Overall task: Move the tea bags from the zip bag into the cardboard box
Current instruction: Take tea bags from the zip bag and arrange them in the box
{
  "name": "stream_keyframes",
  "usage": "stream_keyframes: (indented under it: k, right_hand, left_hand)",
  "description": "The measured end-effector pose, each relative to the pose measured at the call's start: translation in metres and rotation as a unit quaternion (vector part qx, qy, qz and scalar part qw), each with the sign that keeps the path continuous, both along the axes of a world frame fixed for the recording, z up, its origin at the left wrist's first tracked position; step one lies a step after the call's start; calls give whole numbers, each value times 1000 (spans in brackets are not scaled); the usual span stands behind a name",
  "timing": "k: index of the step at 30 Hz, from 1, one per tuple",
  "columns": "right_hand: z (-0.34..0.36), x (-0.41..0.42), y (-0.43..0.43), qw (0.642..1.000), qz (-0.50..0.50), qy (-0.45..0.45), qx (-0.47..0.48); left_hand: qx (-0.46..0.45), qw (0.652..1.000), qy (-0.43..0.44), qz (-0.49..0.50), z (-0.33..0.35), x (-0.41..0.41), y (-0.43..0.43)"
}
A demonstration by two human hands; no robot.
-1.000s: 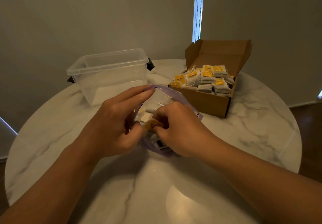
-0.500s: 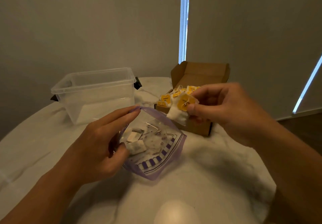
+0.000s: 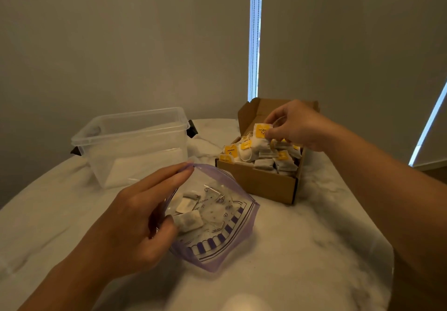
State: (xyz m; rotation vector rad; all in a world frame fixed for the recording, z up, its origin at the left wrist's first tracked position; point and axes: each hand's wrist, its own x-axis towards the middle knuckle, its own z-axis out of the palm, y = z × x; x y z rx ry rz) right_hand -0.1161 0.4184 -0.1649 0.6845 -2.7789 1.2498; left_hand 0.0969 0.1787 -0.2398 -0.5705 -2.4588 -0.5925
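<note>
Pinching the yellow paper tag of a white tea bag (image 3: 259, 142) between thumb and curled fingertips, the right hand (image 3: 298, 127) hung over the open brown cardboard box (image 3: 263, 186) in the head view. The pouch dangled just below that pinch, at the top of a heap of white, yellow-tagged tea bags (image 3: 280, 162) filling the box; whether it touched them could not be told.

Well apart from that grip, nearer the person, the left hand (image 3: 131, 223) held the mouth of a clear, purple-edged plastic zip bag (image 3: 217, 243). Its fingers lay fairly straight along the upper rim while the thumb pressed at the lower rim, so the mouth gaped wide. Just beside the thumb, inside the bag, lay a few pale remaining sachets (image 3: 189, 221).

Beyond the left hand's fingers stood a clear, rectangular plastic tub (image 3: 135, 146) with dark clips. All of this rested on a round white marble-patterned table (image 3: 302, 250).
</note>
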Motion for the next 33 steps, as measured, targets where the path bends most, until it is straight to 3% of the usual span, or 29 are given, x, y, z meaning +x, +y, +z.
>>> stream_keyframes:
  k: [4, 13, 19, 26, 29, 33]
  right_hand:
    - [-9, -7, -8, 992, -8, 77, 97]
    - [-19, -14, -10, 983, -2, 156, 99]
    - [-16, 26, -1, 980, -22, 196, 19]
    - [-35, 122, 0, 974, 94, 163, -122]
    - [-48, 151, -14, 975, 174, 116, -69]
    - [-65, 155, -43, 966, 205, 137, 72]
  left_hand:
    - [0, 1000, 6, -1, -1, -1, 0]
    - [3, 1000, 13, -2, -2, -2, -2]
    - [-3, 1000, 14, -4, 0, 0, 0]
    - [3, 1000, 3, 12, 1, 0, 0]
    - [-6, 1000, 3, 13, 2, 0, 1]
    - [-13, 1000, 13, 3, 4, 1, 3]
